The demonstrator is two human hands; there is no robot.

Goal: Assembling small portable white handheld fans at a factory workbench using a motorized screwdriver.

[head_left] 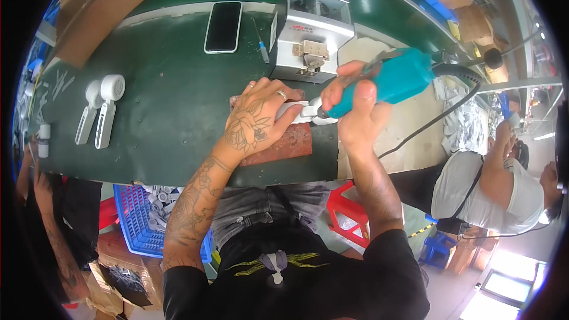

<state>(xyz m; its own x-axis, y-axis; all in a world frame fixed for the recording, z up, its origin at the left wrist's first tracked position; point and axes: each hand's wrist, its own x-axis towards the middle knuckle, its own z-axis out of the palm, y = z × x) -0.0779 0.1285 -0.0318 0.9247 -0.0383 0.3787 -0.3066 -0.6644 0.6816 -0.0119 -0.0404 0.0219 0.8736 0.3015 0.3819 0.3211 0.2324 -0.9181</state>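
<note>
My right hand (pixel 360 106) is wrapped round a teal electric screwdriver (pixel 398 83), tilted so that its tip meets a white plastic device (pixel 308 109). That device lies on a reddish-brown block (pixel 284 145), and my left hand (pixel 258 115) presses and grips it there, fingers covering much of it. Just beyond my hands stands a silver screw feeder (pixel 311 29). At the left of the green bench lie two white long-handled devices (pixel 106 112) with round heads, side by side.
A phone (pixel 223 28) and a small blue-handled screwdriver (pixel 262 44) lie at the back. A cardboard box (pixel 101 15) stands far left. The black cable (pixel 438 121) runs off to the right. Below the bench are a blue basket (pixel 131 216) of parts and a red stool (pixel 347 216). Co-workers sit on both sides.
</note>
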